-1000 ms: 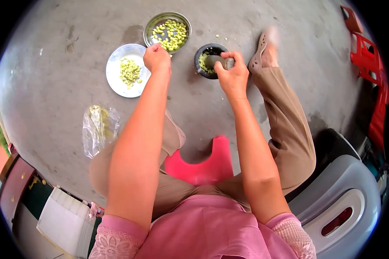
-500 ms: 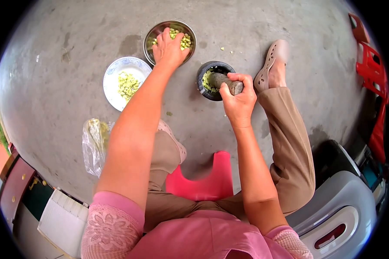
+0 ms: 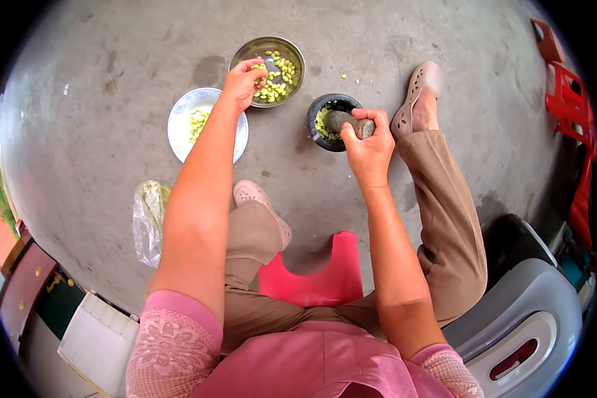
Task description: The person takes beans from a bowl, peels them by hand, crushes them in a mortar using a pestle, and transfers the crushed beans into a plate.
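My left hand [image 3: 243, 82] is at the left rim of a steel bowl [image 3: 297, 56], fingers curled together around a few shelled green beans that peek out by the fingertips. More shelled green beans [image 3: 284, 74] lie in the bowl. With its fingers and thumb wrapped round the top of a stone pestle [image 3: 339, 121], my right hand [image 3: 370, 151] keeps it leaning in a dark stone mortar [image 3: 317, 137]. Crushed green bits [image 3: 322, 125] line the mortar's left side. Partly behind my left forearm, a white plate with a blue rim [image 3: 178, 126] carries chopped green pieces [image 3: 198, 124].
A clear plastic bag [image 3: 149, 222] lies left of my left arm. Crumbs dot the concrete floor beyond the mortar. A pink stool [image 3: 312, 278] shows between my legs. A grey plastic stool [image 3: 530, 312] stands at lower right, red plastic chairs [image 3: 567, 99] at far right.
My left hand has drawn back from inside the bowl to its left rim, its spread fingers now closed on beans. My right hand stays on the pestle.
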Motion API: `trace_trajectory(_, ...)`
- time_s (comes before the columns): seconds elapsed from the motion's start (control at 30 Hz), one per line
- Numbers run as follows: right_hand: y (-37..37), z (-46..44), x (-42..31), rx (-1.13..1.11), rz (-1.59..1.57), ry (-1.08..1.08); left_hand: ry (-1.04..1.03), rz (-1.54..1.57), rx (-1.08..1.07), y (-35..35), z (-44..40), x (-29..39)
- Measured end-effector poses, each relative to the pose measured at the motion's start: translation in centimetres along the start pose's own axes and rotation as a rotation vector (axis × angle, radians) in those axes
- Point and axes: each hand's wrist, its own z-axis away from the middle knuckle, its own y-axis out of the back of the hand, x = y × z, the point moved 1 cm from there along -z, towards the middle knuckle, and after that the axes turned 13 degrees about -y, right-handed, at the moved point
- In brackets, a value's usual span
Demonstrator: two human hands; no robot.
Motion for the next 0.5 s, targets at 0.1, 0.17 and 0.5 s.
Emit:
trace_trajectory(0.1, 0.1, 0.1, -0.2, 0.002, 0.006, 0.009, 0.079, 0.405, 0.001, 0.5, 0.5, 0.7)
trace_trajectory(0.17, 0.1, 0.1, -0.3, 0.0, 0.015, 0.009, 0.154, 0.639, -0.003, 0.6, 0.8, 0.8)
trace_trajectory(0.5, -0.1, 0.0, -0.2, 0.003, 0.018, -0.014, 0.264, 0.869, -0.171, -0.4, 0.3, 0.2)
